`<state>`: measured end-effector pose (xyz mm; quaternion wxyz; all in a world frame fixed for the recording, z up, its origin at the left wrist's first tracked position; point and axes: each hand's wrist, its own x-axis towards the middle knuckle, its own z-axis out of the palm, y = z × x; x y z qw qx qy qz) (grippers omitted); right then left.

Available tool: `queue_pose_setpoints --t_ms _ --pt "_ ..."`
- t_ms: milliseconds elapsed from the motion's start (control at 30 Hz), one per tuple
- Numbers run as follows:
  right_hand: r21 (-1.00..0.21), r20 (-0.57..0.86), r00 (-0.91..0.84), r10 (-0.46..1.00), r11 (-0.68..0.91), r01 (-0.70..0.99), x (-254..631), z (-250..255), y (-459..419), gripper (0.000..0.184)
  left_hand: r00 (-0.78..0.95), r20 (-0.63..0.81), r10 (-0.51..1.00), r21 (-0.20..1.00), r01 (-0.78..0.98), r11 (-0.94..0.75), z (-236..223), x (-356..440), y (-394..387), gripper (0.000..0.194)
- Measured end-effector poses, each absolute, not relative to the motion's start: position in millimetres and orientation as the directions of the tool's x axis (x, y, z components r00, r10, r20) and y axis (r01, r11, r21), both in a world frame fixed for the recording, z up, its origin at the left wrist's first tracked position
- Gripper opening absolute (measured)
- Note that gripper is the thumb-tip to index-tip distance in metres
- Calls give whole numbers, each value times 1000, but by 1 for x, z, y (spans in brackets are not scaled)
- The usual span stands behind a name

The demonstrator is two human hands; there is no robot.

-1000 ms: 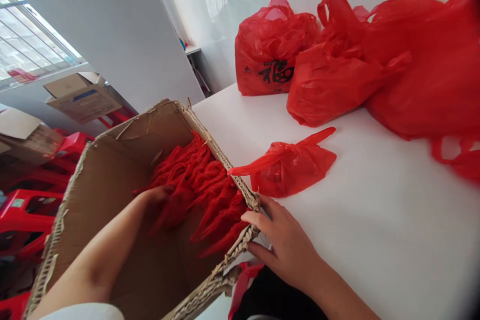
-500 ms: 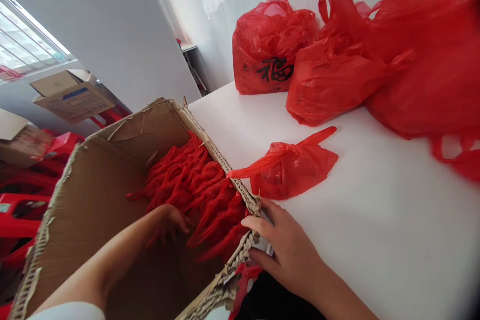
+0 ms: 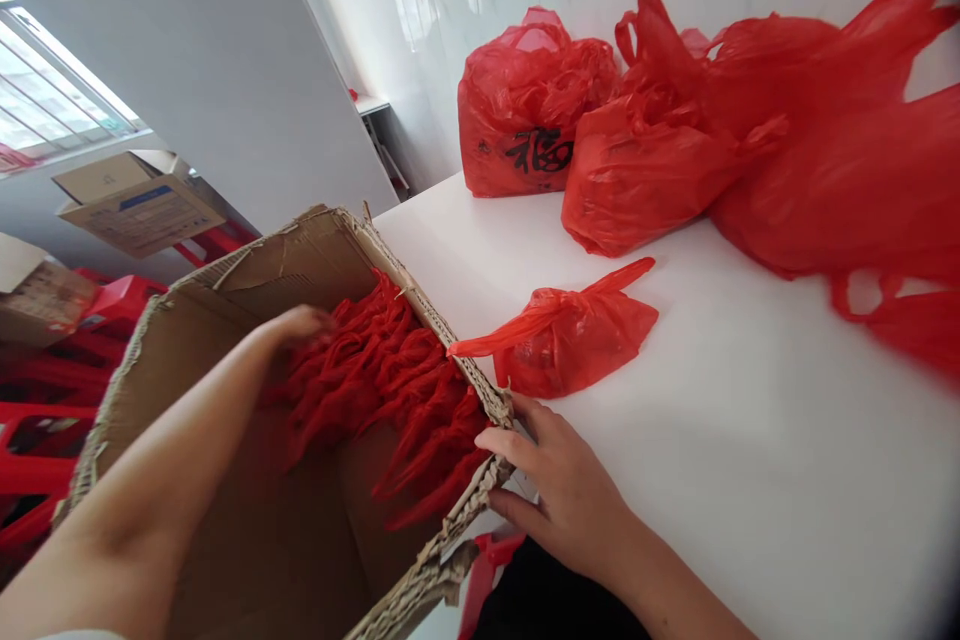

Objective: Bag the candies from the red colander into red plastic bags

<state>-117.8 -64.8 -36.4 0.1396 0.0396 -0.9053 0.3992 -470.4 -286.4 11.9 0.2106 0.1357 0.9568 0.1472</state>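
Note:
A large open cardboard box (image 3: 217, 510) with torn rims stands in front of me. Inside, several knotted red plastic bags (image 3: 375, 360) lie packed in rows along its right wall. My left hand (image 3: 300, 325) reaches into the box at the left end of these bags; motion blurs its fingers, so whether it grasps one cannot be made out. With fingers over the torn corner and thumb outside, my right hand (image 3: 559, 480) grips the box's right rim. Beside that rim, a small tied red plastic bag (image 3: 562, 345) rests on the white table, one handle end reaching the rim.
Large filled red bags (image 3: 540, 110) stand along the tiled wall at the back of the white table (image 3: 750, 450). To the left are red plastic stools (image 3: 45, 450) and smaller cardboard boxes (image 3: 142, 205). A grey panel (image 3: 172, 50) rises behind the box.
My left hand has moved farther into the box, up and left along the red bags. My right hand keeps its hold on the rim. The view has shifted slightly.

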Motion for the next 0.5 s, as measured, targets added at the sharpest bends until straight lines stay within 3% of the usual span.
queue_pose_setpoints --t_ms 100,167,233,333,500 --pt "-711 295 -955 38 676 -193 -118 -36 -65 38 -929 52 367 358 360 862 69 -461 -222 47" --pt "-711 291 -956 42 679 -186 -117 -36 -65 40 -863 153 482 367 502 783 83 -430 -173 53" --pt "-709 282 -958 44 682 -177 -117 -36 -65 40 -761 98 641 380 624 682 77 -387 -127 53" --pt "-705 277 -960 48 689 -169 -115 -36 -65 41 -469 -131 874 425 770 477 50 -330 -76 62" --pt "-709 299 -954 38 677 -195 -115 -34 -65 42 -350 -177 920 595 706 383 36 -322 -59 38"
